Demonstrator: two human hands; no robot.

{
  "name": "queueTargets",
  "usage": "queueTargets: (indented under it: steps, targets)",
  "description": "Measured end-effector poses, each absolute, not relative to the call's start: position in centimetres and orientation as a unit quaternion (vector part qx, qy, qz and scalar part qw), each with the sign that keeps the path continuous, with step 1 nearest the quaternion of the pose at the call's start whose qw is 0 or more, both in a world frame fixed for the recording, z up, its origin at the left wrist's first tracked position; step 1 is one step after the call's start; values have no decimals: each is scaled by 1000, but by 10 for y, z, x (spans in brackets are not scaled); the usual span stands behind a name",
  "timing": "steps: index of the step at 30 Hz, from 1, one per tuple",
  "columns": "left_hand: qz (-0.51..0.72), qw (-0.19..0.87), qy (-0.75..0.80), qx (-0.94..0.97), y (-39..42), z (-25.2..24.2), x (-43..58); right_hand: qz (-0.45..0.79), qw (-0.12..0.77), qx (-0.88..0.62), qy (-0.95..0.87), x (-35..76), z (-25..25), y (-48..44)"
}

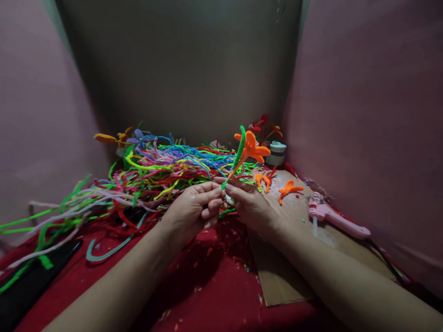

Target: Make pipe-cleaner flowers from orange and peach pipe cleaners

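Observation:
My left hand (194, 207) and my right hand (247, 203) meet in the middle, both pinched on the lower end of a pipe-cleaner flower (251, 147). The flower has orange petals and a green stem (238, 154) that rises up and to the right from my fingertips. Something small and white (229, 199) shows between my fingers; I cannot make out what it is.
A big heap of coloured pipe cleaners (152, 170) lies at left and behind. A cardboard sheet (277, 276) on the red cloth (207, 286) carries loose orange petals (289, 189) and a pink glue gun (335, 219). A small white jar (277, 153) and finished flowers (265, 127) stand behind.

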State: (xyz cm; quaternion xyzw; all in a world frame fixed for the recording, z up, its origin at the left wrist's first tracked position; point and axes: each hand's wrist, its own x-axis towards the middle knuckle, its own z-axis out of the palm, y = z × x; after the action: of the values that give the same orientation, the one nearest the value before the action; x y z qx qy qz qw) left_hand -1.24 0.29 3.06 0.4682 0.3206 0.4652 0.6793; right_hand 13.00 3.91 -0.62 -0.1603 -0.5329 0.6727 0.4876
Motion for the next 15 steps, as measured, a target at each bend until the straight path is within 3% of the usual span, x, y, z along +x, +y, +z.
queueTargets:
  steps: [5,7,12,15]
  targets:
    - [437,679,327,491,4,32,-12,662,520,-147,-519,127,-12,44]
    - [445,591,384,553,3,30,-10,643,536,-177,-518,127,-13,44]
    - [466,186,498,707,0,17,-7,602,545,-242,-532,128,-7,37]
    - [476,192,491,704,0,15,-6,568,540,-260,-564,128,-3,32]
